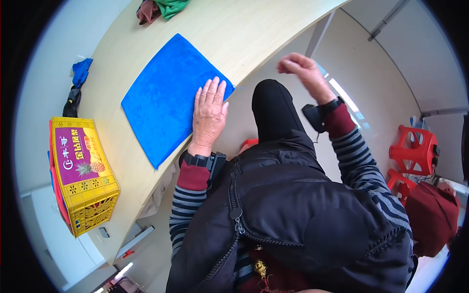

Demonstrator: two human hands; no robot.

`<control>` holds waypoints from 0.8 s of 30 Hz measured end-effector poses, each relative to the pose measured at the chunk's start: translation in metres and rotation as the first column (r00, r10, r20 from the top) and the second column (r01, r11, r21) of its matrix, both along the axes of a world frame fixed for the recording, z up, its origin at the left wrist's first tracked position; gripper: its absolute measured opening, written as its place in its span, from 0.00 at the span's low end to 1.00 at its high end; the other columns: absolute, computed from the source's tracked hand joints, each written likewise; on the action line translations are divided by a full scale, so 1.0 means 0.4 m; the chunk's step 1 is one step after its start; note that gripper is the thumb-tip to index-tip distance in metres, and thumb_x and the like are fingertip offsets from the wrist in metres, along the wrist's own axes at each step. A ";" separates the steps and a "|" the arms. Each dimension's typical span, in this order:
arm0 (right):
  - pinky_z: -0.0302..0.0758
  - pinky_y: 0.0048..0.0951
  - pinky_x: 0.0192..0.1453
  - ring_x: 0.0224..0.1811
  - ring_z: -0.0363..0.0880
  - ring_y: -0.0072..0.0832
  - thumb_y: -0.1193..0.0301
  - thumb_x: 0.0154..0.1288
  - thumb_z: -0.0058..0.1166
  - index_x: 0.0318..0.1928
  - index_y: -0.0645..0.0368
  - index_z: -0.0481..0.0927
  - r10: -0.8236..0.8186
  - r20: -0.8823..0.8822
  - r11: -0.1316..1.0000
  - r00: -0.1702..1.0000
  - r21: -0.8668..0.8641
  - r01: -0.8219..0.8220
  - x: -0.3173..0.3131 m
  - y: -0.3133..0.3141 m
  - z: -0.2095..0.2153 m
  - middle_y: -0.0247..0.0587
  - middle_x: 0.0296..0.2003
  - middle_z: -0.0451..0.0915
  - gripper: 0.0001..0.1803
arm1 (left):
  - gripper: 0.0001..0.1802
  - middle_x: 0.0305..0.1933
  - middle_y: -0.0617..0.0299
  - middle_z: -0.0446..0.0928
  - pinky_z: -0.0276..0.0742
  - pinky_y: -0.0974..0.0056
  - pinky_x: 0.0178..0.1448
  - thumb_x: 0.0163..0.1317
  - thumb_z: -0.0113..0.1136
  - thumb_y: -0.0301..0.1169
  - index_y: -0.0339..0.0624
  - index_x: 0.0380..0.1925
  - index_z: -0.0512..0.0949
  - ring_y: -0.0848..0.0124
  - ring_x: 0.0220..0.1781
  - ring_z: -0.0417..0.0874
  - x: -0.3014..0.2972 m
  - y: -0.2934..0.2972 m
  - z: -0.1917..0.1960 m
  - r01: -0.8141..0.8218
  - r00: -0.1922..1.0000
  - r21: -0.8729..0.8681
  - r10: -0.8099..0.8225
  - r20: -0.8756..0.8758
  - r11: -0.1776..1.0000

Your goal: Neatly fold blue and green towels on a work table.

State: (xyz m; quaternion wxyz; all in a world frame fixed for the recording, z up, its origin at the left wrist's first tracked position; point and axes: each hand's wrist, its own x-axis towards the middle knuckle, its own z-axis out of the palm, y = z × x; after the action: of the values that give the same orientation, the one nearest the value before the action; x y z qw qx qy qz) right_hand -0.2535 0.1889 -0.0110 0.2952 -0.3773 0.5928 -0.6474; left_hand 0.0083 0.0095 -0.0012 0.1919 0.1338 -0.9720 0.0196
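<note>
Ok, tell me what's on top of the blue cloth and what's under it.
The left hand rests its fingers on the blue cloth, near its right-hand corner. The pale tabletop shows beside it; anything directly beneath the cloth is covered.

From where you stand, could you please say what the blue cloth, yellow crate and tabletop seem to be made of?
The blue cloth looks like microfibre or plush, matt, with mottled brushed pile. The yellow crate is likely smooth moulded plastic, given its lattice side. The tabletop, smooth and pale wood-toned, may be laminate or veneer.
</note>
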 end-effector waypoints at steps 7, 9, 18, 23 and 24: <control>0.76 0.39 0.64 0.59 0.80 0.40 0.64 0.74 0.56 0.58 0.61 0.79 0.252 -0.639 0.954 0.727 0.041 -0.296 0.280 -0.234 0.128 0.47 0.54 0.82 0.19 | 0.25 0.66 0.50 0.74 0.69 0.51 0.72 0.58 0.62 0.22 0.39 0.58 0.77 0.53 0.68 0.73 0.085 0.030 0.017 0.070 0.985 0.204 -0.036 -0.167 0.976; 0.72 0.41 0.68 0.62 0.77 0.41 0.61 0.74 0.55 0.60 0.60 0.77 0.215 -0.745 0.962 0.632 0.051 -0.267 0.327 -0.293 0.120 0.48 0.57 0.80 0.21 | 0.23 0.65 0.49 0.74 0.70 0.51 0.70 0.58 0.62 0.22 0.39 0.56 0.78 0.53 0.67 0.74 0.123 0.026 0.007 0.033 0.981 0.200 0.007 -0.196 0.979; 0.49 0.50 0.81 0.79 0.54 0.45 0.48 0.76 0.47 0.74 0.55 0.64 0.233 -0.943 0.971 0.238 0.238 -0.009 0.383 -0.352 0.059 0.48 0.75 0.60 0.35 | 0.21 0.68 0.49 0.72 0.65 0.49 0.74 0.70 0.58 0.34 0.39 0.60 0.76 0.51 0.71 0.70 0.381 -0.069 0.023 -0.511 0.840 0.086 0.518 -0.161 0.855; 0.45 0.49 0.83 0.81 0.49 0.44 0.45 0.75 0.46 0.76 0.54 0.60 0.236 -0.947 0.968 0.217 0.249 0.035 0.324 -0.296 0.021 0.47 0.77 0.57 0.39 | 0.28 0.74 0.51 0.66 0.57 0.46 0.78 0.71 0.57 0.43 0.40 0.65 0.72 0.51 0.76 0.64 0.446 -0.025 -0.010 -0.576 0.817 -0.011 0.574 -0.056 0.817; 0.45 0.49 0.83 0.81 0.49 0.44 0.46 0.75 0.48 0.76 0.53 0.60 0.254 -0.945 0.964 0.205 0.263 0.018 0.315 -0.283 0.024 0.46 0.77 0.57 0.38 | 0.30 0.74 0.51 0.66 0.55 0.46 0.79 0.70 0.59 0.45 0.40 0.66 0.71 0.52 0.76 0.63 0.463 -0.019 -0.004 -0.560 0.827 0.009 0.559 -0.054 0.829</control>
State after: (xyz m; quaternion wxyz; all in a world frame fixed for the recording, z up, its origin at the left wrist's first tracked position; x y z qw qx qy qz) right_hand -0.1275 0.0757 -0.0015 -0.0531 -0.7085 0.6817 -0.1743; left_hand 0.1936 0.0021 -0.0026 0.2046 0.4122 -0.8847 0.0748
